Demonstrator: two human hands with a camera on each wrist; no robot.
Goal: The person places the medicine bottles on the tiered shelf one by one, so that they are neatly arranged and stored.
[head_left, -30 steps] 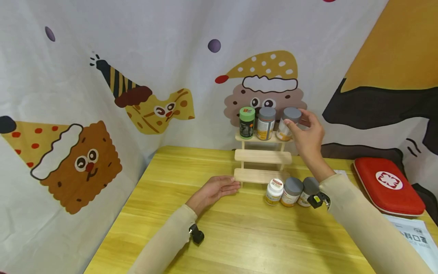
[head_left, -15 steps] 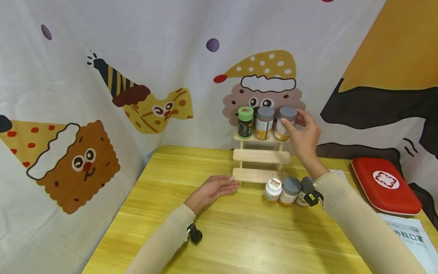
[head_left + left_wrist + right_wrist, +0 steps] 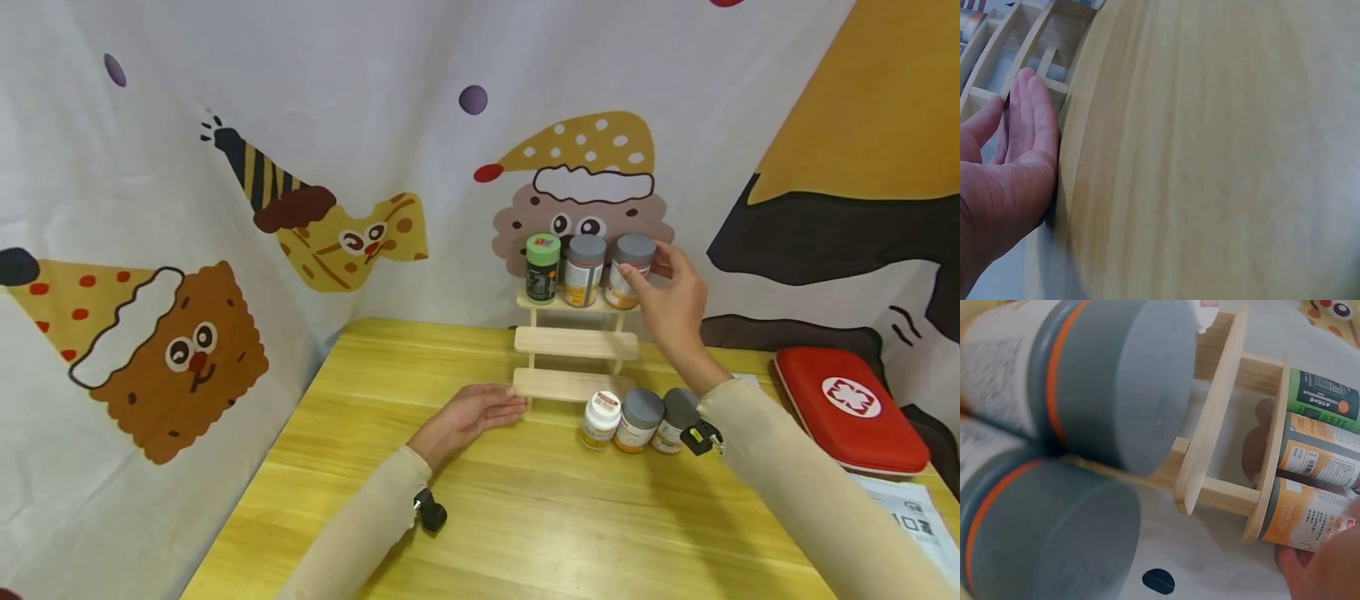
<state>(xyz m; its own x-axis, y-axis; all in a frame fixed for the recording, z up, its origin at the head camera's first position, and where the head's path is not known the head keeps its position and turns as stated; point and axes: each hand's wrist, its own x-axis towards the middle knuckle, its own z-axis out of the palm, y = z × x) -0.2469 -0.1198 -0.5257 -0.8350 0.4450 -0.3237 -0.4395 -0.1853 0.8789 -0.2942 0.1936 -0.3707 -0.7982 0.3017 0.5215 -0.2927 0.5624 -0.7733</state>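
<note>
A three-tier wooden display rack [image 3: 576,343] stands on the table by the wall cloth. On its top tier a green-capped bottle [image 3: 542,271], a grey-lidded bottle [image 3: 582,275] and another grey-lidded bottle [image 3: 621,287] stand in a row. My right hand [image 3: 678,304] holds the rightmost one between thumb and fingers, its base on the tier in the right wrist view. My left hand [image 3: 468,418] lies low at the rack's left side, fingers straight, fingertips right at the bottom tier's end. In the left wrist view that hand [image 3: 1013,162] reaches along the rack's side frame.
In front of the rack's right end stand a small white bottle [image 3: 600,423] and two grey-lidded bottles [image 3: 637,425], close under my right forearm. A red first-aid case [image 3: 847,408] and a white printed packet [image 3: 915,521] lie on the right of the wooden table [image 3: 525,533].
The right-hand bottle has straightened from a slight tilt and moved a little left, closer to the middle bottle, with my right hand on it. My left hand has stayed at the rack.
</note>
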